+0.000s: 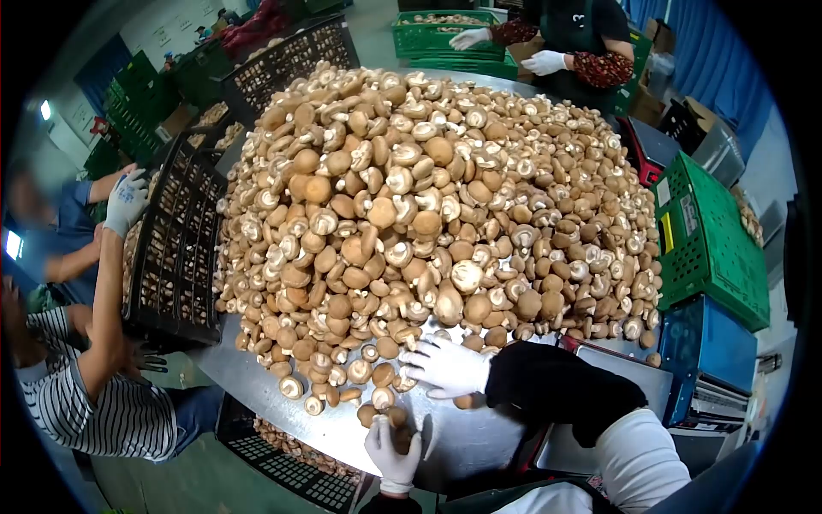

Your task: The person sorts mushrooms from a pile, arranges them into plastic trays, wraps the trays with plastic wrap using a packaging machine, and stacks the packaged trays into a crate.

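Note:
A large heap of shiitake mushrooms (381, 214), with brown caps and pale stems, covers most of a metal table (300, 415). My right hand (447, 367), in a white glove, lies palm down at the heap's near edge with its fingers spread and fingertips touching mushrooms. Closer to the table's front edge, my left hand (394, 458), also gloved in white, has thumb and fingers around a brown shiitake mushroom (400, 439). A few loose mushrooms (383, 398) lie just beyond its fingertips.
Black crates (175, 244) holding mushrooms stand along the left side, and another black crate (287, 463) sits below the front edge. Green crates (715, 244) and a blue box (706, 360) are at right. Co-workers' gloved hands (127, 201) show at left and at the back.

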Tool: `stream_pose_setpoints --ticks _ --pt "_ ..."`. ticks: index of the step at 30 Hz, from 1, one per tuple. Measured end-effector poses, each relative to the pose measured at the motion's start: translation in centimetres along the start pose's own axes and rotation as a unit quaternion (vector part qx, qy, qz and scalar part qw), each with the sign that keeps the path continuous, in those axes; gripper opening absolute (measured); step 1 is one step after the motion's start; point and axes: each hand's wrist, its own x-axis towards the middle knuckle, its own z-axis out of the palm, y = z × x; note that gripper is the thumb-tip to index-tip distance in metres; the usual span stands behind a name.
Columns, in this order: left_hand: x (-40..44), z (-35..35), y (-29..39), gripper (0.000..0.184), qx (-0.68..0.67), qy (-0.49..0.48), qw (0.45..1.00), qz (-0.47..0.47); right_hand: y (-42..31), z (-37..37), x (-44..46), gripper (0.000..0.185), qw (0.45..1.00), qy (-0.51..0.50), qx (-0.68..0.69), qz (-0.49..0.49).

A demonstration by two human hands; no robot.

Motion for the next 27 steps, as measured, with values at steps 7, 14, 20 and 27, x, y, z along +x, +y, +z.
stream_pose_setpoints --ticks 7,14,20,27 --pt "1.4 -2.1 -1.3 0.098 0.095 -0.019 0.992 -0.082 3.6 1.2 -2.7 0.044 0.995 -0.032 -0.001 0.093" --pt "3.3 0.2 0.4 0.088 -0.004 -0.062 0.998 -0.027 6.2 -2.4 -5.4 0.024 0.973 -0.104 -0.156 0.135" --pt "3.3 2.2 -0.5 0.082 -0.062 -0.032 0.995 -0.067 10.4 -7.0 -8.4 0.017 0.939 -0.088 -0.231 0.24" --pt "3.6 2.6 -0.4 0.077 -0.087 -0.007 0.993 -0.083 15.7 -12.7 -11.8 0.029 0.905 -0.072 -0.234 0.349"
